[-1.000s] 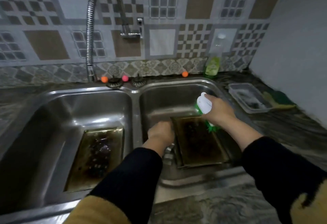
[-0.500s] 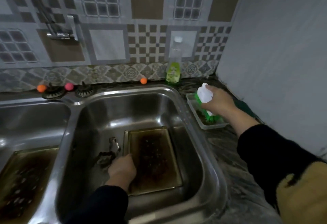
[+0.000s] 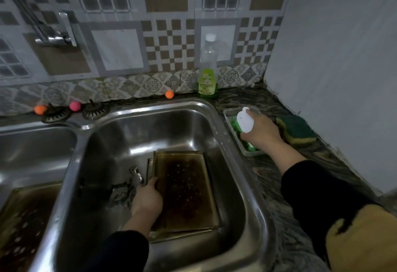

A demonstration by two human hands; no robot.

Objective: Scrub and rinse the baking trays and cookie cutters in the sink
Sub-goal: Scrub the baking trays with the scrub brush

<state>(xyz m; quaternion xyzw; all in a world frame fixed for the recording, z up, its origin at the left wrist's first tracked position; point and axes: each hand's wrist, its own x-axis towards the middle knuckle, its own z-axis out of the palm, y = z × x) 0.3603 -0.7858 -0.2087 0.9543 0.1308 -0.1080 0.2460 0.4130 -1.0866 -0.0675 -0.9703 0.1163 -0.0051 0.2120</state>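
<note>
Left hand: down in the right basin, fingers curled over the left edge of the baking tray, gripping it.
Right hand: out over the worktop, closed around the white handle of a scrubbing brush.
Brush: its green bristles sit down inside a clear plastic dish just right of the sink rim.
Baking tray: lying flat on the bottom of the right basin, dark and burnt-looking, speckled with pale spots; a second rim shows under its left and near edges.
Other tray: flat in the left basin, equally grimy, only partly in view.
Cookie cutters: small metal pieces just left of the left hand on the basin floor; shapes too blurred to tell.
Sponge: green on yellow, on the worktop beside the dish, near the wall.
Soap bottle: upright at the tiled wall behind the sink, green liquid low inside.
Sink strainers: two, resting on the back ledge among small orange and pink balls.
</note>
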